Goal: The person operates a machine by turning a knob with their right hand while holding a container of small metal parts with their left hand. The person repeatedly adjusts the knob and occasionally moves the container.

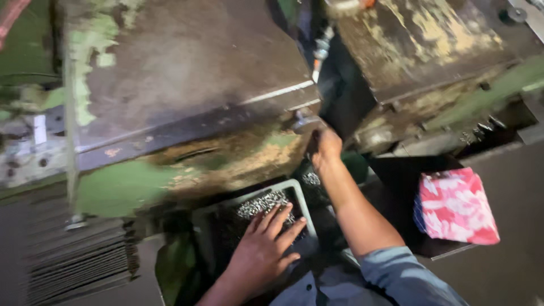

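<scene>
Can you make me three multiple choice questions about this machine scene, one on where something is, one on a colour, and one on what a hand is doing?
1. Where does the left hand rest?
A. On the pile of small metal pieces in the tray
B. On the folded cloth
C. On the machine's top plate

2. What colours is the folded cloth at the right?
A. Blue and yellow
B. Red-pink and white
C. Plain black

3. What is the right hand doing?
A. Lying flat and open on the tray
B. Hanging free in the air
C. Raised to the machine, fingers closed around a metal part

Answers:
1 A, its spread fingers lie over the shiny pieces.
2 B, the cloth shows a red-pink and white pattern.
3 C, the fist sits at the metal part under the machine's edge.
</scene>
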